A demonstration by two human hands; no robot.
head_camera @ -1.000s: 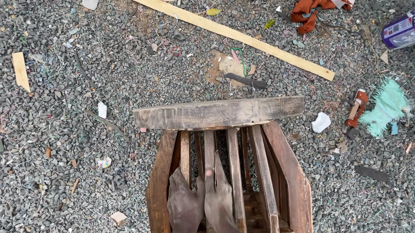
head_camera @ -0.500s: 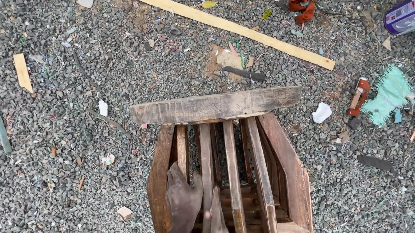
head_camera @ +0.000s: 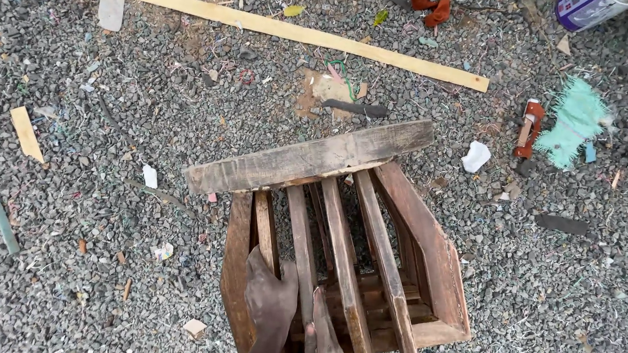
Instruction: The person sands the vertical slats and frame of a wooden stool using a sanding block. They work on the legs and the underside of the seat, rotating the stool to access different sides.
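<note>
A worn brown wooden frame [head_camera: 426, 241] with several upright slats stands on the gravel, a thick weathered board [head_camera: 308, 158] across its top. My left hand [head_camera: 270, 305] lies flat on the slats near the frame's left side, fingers closed over one slat. Just to its right, my right hand [head_camera: 323, 341] grips another slat at the bottom edge of the view. Both wrists are cut off by the frame's lower edge.
A long pale wooden strip [head_camera: 279, 27] lies across the gravel at the top. A teal rag [head_camera: 575, 120], a red-brown tool [head_camera: 529, 128], a dark flat tool [head_camera: 354, 108], a plastic bottle [head_camera: 586, 10] and small wood scraps [head_camera: 27, 133] are scattered about.
The view has shifted, so the frame sits higher and more to the right. My hands have slid lower on the slats and stay on them.
</note>
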